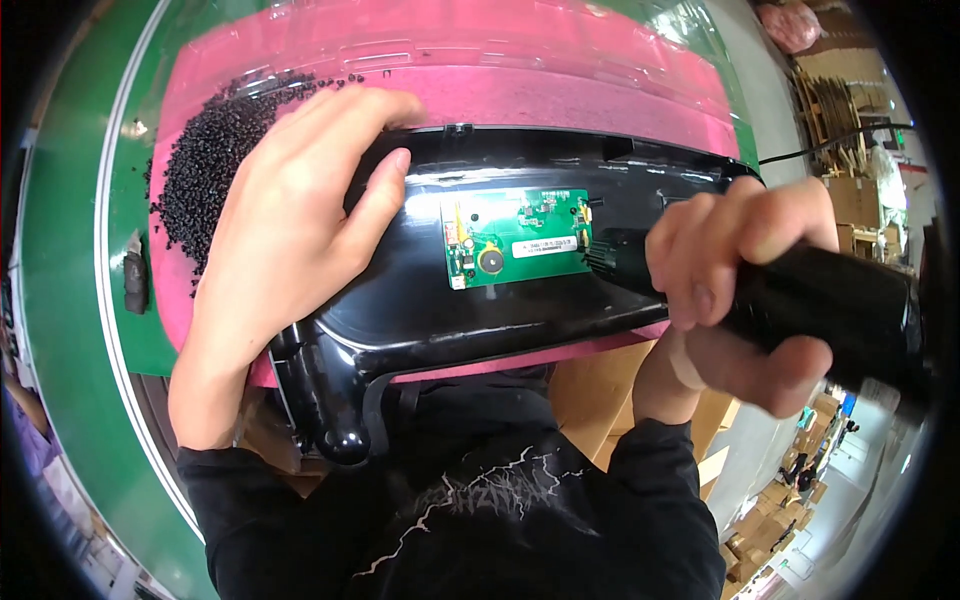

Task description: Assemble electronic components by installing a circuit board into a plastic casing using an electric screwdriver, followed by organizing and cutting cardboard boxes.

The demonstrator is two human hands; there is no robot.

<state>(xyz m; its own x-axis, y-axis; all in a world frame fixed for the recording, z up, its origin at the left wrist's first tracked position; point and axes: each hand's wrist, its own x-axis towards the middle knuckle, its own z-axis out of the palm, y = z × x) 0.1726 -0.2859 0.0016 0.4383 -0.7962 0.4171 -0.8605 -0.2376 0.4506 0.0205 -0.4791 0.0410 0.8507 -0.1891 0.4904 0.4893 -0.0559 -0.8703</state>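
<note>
A glossy black plastic housing (400,310) lies across my front, its hollow side up. Inside it sits a green circuit board (515,262) with a white label and a round disc-shaped part. My left hand (300,200) grips the housing's far left rim, thumb on the inside and fingers over the edge. In my right hand (740,260) is a thick black electric screwdriver (820,300), held tilted. Its ribbed nose points at the board's right edge, by a screw spot; whether the tip touches there is hidden.
A pink mat (660,100) covers the green table (165,120) under the housing. At the left a heap of small black screws (205,165) spreads over it. Clear plastic (400,50) stands along the far side. A dark wrapped piece (135,275) lies left. Cardboard boxes (855,200) stand at right.
</note>
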